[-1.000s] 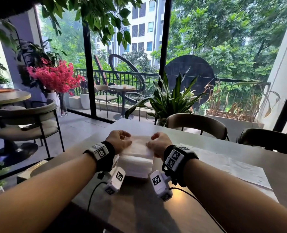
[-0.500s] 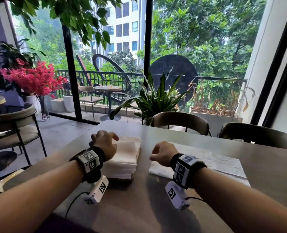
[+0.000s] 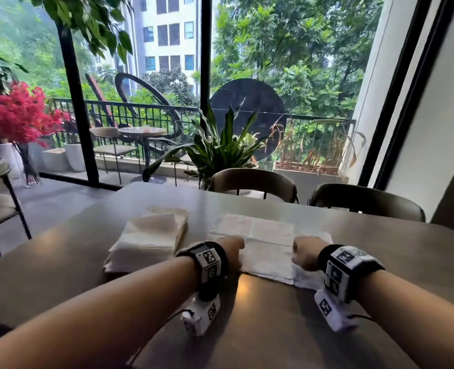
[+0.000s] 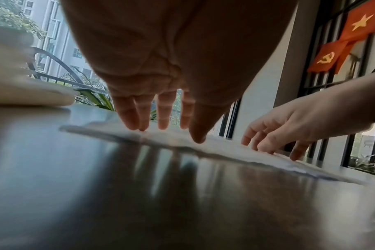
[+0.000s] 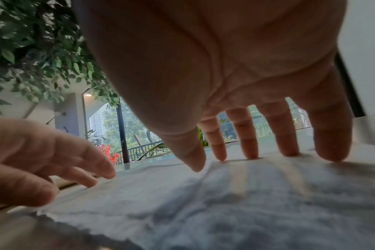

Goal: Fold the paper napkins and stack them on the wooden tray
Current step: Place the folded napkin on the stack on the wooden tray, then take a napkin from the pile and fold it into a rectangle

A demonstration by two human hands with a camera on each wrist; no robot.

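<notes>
Two hands rest on one unfolded napkin point(image 3: 263, 243) lying flat on the table point(image 3: 260, 328): the left hand point(image 3: 231, 251) and right hand point(image 3: 304, 253) press it with straight fingertips point(image 5: 251, 152), grasping nothing. Just left lies the napkin stack point(image 3: 151, 238), perhaps on a tray.
</notes>
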